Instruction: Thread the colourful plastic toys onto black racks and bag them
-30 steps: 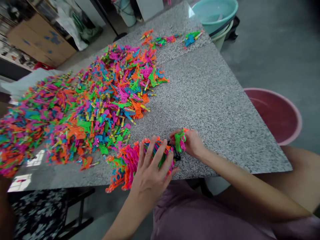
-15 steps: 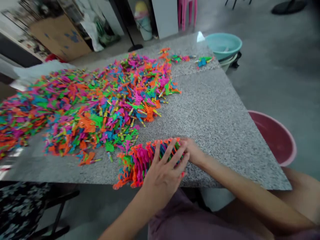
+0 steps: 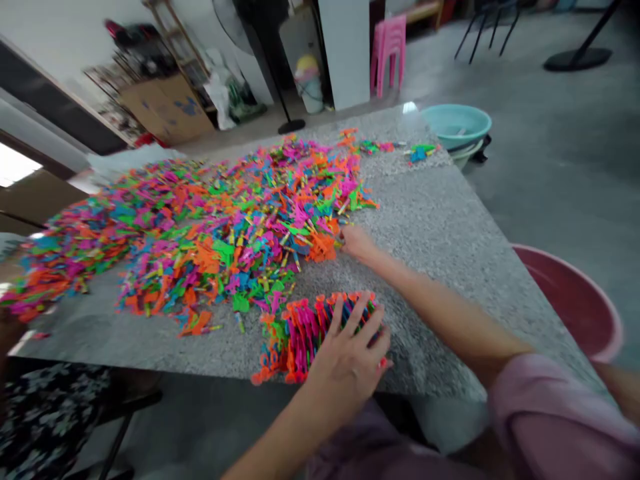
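My left hand [image 3: 350, 353] lies over a tightly packed row of small bright plastic pieces [image 3: 300, 327] near the table's front edge. Its fingers are spread across the tops of the row. The pieces are flat, in orange, pink, green and blue, standing side by side. Further up the table, my right hand [image 3: 357, 243] is at the right edge of a large loose pile of similar pieces [image 3: 240, 233]. Its fingers are bent together beside an orange piece [image 3: 323, 247]; what lies between them is hidden. Some loose pieces carry yellow or silvery tubes.
The pile spreads over the left of the speckled stone table [image 3: 430, 220]. A turquoise basin [image 3: 457, 127] stands beyond its right edge, and a red basin [image 3: 570, 300] nearer me. At the left, a person in floral clothing [image 3: 50, 413] sits close to the table.
My right hand has left the far end of the packed row and moved forward to the pile. My left hand stays on the row. The camera view has tilted up.
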